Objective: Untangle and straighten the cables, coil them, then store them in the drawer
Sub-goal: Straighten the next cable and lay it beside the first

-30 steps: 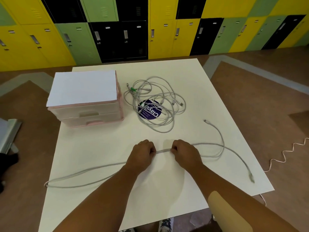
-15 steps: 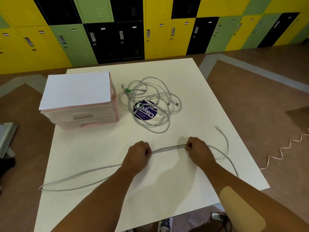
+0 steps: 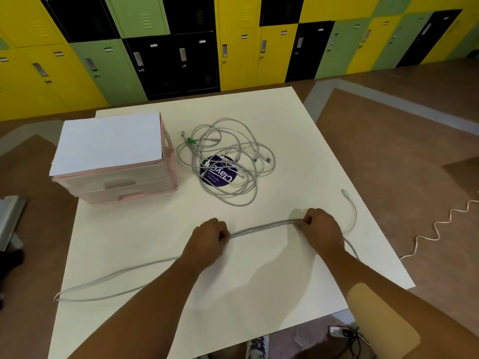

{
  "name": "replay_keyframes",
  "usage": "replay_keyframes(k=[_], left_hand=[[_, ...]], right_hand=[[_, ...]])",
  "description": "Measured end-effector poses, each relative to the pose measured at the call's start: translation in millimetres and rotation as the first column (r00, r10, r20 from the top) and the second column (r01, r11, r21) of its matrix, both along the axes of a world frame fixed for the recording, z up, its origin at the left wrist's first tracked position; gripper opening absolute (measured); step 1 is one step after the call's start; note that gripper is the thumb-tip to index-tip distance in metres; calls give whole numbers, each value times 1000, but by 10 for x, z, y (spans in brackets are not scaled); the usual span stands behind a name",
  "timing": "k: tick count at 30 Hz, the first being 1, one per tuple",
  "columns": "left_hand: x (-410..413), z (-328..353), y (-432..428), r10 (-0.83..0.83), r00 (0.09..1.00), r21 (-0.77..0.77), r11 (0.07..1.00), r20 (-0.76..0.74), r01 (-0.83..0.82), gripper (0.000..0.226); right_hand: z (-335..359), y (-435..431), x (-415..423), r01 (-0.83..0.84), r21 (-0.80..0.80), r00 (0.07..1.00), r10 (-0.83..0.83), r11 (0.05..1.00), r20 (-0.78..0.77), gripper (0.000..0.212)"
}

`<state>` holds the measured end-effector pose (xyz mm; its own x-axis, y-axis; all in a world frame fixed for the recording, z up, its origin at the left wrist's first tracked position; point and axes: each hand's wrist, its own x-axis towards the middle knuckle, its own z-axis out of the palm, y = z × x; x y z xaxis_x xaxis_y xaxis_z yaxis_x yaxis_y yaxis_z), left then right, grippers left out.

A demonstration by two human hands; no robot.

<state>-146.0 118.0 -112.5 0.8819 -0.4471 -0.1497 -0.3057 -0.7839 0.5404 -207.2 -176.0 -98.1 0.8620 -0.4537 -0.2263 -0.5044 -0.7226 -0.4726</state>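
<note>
A long grey cable (image 3: 261,227), doubled into two strands, lies across the near part of the white table (image 3: 259,294). My left hand (image 3: 207,240) grips it near the table's middle and my right hand (image 3: 320,230) grips it further right, with the stretch between them taut. Its folded end trails off the left edge, and one plug (image 3: 344,193) curls up behind my right hand. A tangled heap of grey cables (image 3: 225,161) lies further back. The pink drawer unit (image 3: 116,161) stands at the back left with both drawers closed.
A round purple sticker (image 3: 219,172) lies under the tangled heap. A thin wavy cord (image 3: 438,229) runs over the brown floor to the right. Yellow, green and black lockers (image 3: 181,47) line the far wall. A grey metal object (image 3: 10,218) sits at the left edge.
My hands have moved apart along the cable: the right hand slid to the right, so the taut stretch between them is longer. The loose right-hand loop has shrunk.
</note>
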Motion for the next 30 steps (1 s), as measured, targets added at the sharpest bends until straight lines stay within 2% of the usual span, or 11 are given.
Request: replay_keyframes(k=[3,6,9,12,14,16,18,21,25,30], left_hand=[[33,14,-14,1,999,16,1000,-40,0,8],[73,28,-38,-2,997,29,1000,-78,4,11],[104,39,-66,-14,996,61,998,-93,20,12],[177,114,-138,-71,984,192,976,-164,102,12],[241,206,-244,-147,973,348,915,-177,201,8],[267,268,-417,-194,977,388,897,-86,212,27],[237,309,-657,-236,970,217,951,50,220,32],[163,320,-1095,-315,936,3,948,154,319,31],[65,219,-1563,-322,939,-63,942,121,331,26],[39,33,-1778,-207,978,-217,955,1,202,14]], right_hand=[[0,-100,-14,22,-6,1000,-22,1000,5,19],[-36,-129,-22,0,-6,999,0,1000,40,8],[-56,-112,-31,-35,-29,998,37,999,53,8],[-48,-129,-20,-74,-34,997,74,997,20,10],[-33,-149,-23,-116,-21,993,117,993,18,10],[-7,-176,-31,-163,-32,987,163,986,14,10],[9,-198,-29,-190,-31,981,191,981,37,10],[58,-222,4,-222,-35,972,224,974,69,10],[116,-246,38,-256,-19,958,256,967,126,8],[85,-367,-2,-278,21,955,274,960,111,7]])
